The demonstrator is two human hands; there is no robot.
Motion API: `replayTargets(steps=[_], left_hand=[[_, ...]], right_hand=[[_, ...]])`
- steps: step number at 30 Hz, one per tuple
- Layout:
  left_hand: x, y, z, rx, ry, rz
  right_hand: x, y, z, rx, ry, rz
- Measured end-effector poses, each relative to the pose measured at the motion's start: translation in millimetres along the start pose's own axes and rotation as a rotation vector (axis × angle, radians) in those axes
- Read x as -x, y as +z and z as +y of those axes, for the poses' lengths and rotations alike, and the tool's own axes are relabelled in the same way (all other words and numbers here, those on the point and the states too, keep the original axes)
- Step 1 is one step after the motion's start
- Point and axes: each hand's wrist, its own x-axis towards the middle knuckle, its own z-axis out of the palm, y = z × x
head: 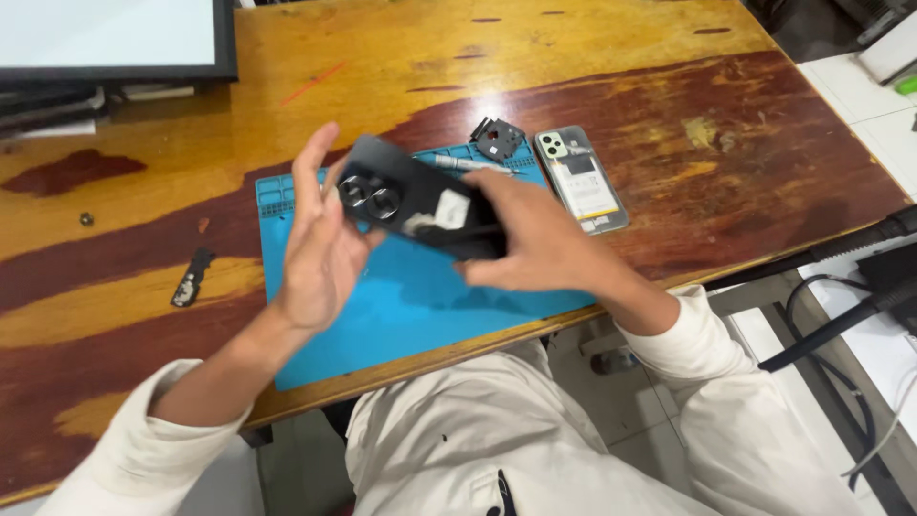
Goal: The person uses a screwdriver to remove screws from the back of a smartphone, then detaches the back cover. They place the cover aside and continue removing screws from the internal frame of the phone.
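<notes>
Seen from above, two bare hands hold a dark smartphone back cover (420, 205) in the air over a bright blue rubbery work mat (420, 296). The cover is a thin, matte black slab with rounded corners and two round camera rings near its left end; a pale patch shows near its middle. The right hand (535, 244) grips its right end, fingers wrapped over the top. The left hand (320, 239) is open, fingers spread upward, its palm and thumb against the cover's camera end.

The mat lies on a worn wooden table (669, 115) — glossy, with orange and dark reddish patches. Beyond the hands, an opened phone body (581, 180) lies flat, partly off the mat's right corner, its pale innards showing. Just beside it are a small black angular part (497, 139) and a slim silvery tool (458, 164). A small black strip (191, 277) lies well apart, left of the mat. Cream sleeves cover both forearms.
</notes>
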Motion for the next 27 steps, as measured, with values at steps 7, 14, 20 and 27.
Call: replayTargets(steps=[7,14,20,27], left_hand=[[-4.2,-33.1,24.7,-0.616,-0.051,0.095],[1.4,-36.3,34.9,-1.395,0.03,-0.038],[3.7,-31.7,41.0,-1.733,-0.165,-0.095],[2.2,-32.9,40.9,-1.783,-0.263,-0.168]], right_hand=[[39.0,-53.9,55.4,0.213,0.287,0.194],[67.1,-53.5,113.3,0.49,0.725,0.32],[75.8,-50.8,134.8,0.52,0.85,0.316],[85.5,-62.5,145.6,0.51,0.829,0.328]])
